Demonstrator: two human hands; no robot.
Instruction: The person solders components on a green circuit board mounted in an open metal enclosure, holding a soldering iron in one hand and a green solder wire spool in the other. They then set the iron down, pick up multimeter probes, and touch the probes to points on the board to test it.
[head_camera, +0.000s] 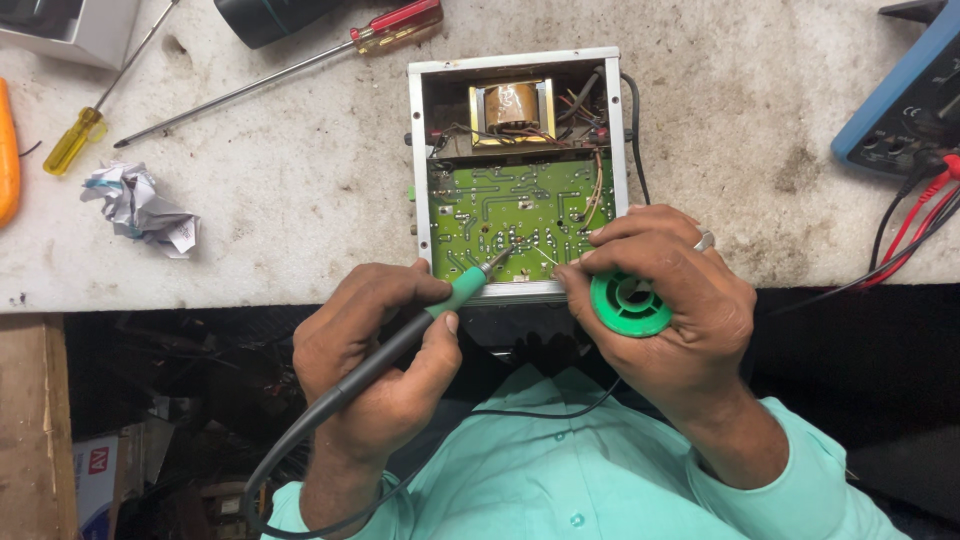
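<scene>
An open metal chassis (418, 150) lies on the workbench, with a green circuit board (510, 205) inside and a copper-wound transformer (512, 108) at its far end. My left hand (375, 355) grips a soldering iron (455, 295) with a green and grey handle, its tip touching the board's near edge. My right hand (665, 300) holds a green spool of solder (628, 303) and feeds a thin solder wire toward the iron's tip.
Two screwdrivers, one red-handled (395, 25) and one yellow-handled (75, 138), lie at the back left. A crumpled paper (140, 205) sits left of the chassis. A blue multimeter (905, 100) with red and black leads (915, 225) is at the right.
</scene>
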